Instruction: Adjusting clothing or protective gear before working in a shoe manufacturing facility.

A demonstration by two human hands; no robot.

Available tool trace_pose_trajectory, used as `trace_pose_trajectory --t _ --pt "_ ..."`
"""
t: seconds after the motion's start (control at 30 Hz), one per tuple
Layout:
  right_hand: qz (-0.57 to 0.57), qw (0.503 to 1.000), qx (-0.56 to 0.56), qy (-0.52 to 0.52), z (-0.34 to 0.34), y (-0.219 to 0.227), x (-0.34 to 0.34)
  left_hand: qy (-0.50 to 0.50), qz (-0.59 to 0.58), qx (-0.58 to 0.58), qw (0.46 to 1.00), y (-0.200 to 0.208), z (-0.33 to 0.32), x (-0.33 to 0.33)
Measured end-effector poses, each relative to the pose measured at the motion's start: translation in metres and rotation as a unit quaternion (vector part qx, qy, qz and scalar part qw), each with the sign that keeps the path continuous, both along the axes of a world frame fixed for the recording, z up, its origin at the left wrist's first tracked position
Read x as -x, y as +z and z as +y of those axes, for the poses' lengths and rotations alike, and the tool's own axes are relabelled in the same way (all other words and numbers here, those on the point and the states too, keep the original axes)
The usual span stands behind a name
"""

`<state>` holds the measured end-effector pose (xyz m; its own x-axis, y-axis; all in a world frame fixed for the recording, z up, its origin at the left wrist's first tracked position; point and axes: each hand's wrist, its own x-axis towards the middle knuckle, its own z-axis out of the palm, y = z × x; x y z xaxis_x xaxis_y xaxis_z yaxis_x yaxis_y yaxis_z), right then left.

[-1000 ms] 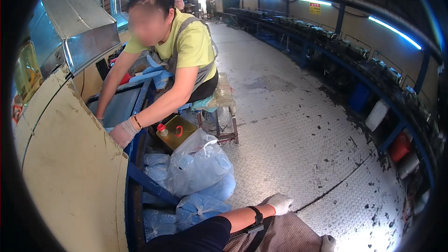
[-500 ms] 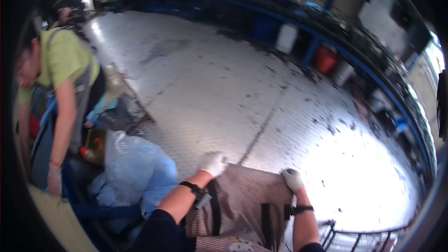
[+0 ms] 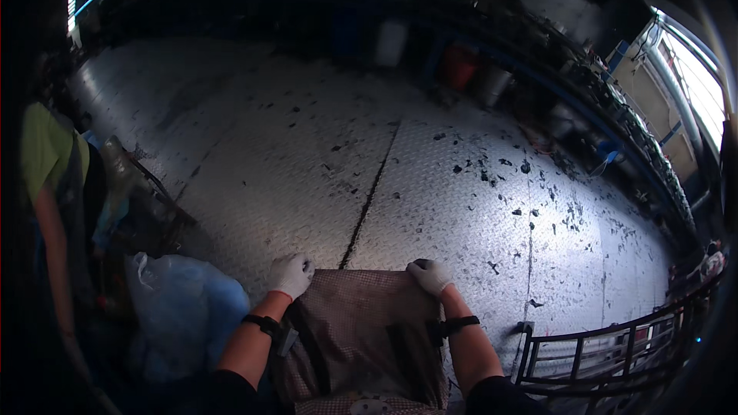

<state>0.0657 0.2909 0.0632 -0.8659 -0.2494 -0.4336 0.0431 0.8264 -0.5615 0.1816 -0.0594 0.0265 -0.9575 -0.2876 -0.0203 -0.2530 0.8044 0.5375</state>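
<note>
Between my hands a brown checked apron [image 3: 361, 303] is stretched by its top edge, its cloth reaching back toward my body. Two dark straps run down it, and a pale printed patch shows low at the picture's bottom edge. My left hand [image 3: 292, 275], in a white glove, is closed on the left top corner. The opposite corner is gripped by my right hand [image 3: 430, 275], gloved too, with dark fingertips. Each wrist wears a black band; a small grey device sits by the left one.
A pale blue plastic bag [image 3: 188, 303] lies to my left, near a co-worker in a yellow-green shirt [image 3: 46, 157]. A dark metal rack [image 3: 607, 353] stands at lower right. Dark scraps litter the metal floor [image 3: 277, 177]. A long bench with a red bucket [image 3: 459, 68] runs along the back.
The view has swung to the right and darkened. The apron's top edge is now straighter and more level between my hands. The co-worker and the plastic bag sit further left in the picture.
</note>
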Motion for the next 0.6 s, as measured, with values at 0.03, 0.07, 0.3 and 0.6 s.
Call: trace_pose_trajectory --t 0.03,0.07,0.3,0.6 --pt "0.01 1.0 0.007 -0.003 0.002 -0.007 0.0 0.004 -0.003 0.001 1.0 -0.003 -0.001 -0.002" --pt "0.02 1.0 0.014 -0.007 0.004 -0.009 0.001 0.0 -0.01 0.009 1.0 -0.001 0.0 0.0" --pt "0.007 1.0 -0.006 0.003 0.008 -0.008 0.006 -0.002 -0.021 0.04 0.999 0.011 0.008 0.005" --pt "-0.005 1.0 0.017 -0.002 0.007 -0.015 0.005 -0.01 0.015 0.004 1.0 0.012 0.002 -0.002"
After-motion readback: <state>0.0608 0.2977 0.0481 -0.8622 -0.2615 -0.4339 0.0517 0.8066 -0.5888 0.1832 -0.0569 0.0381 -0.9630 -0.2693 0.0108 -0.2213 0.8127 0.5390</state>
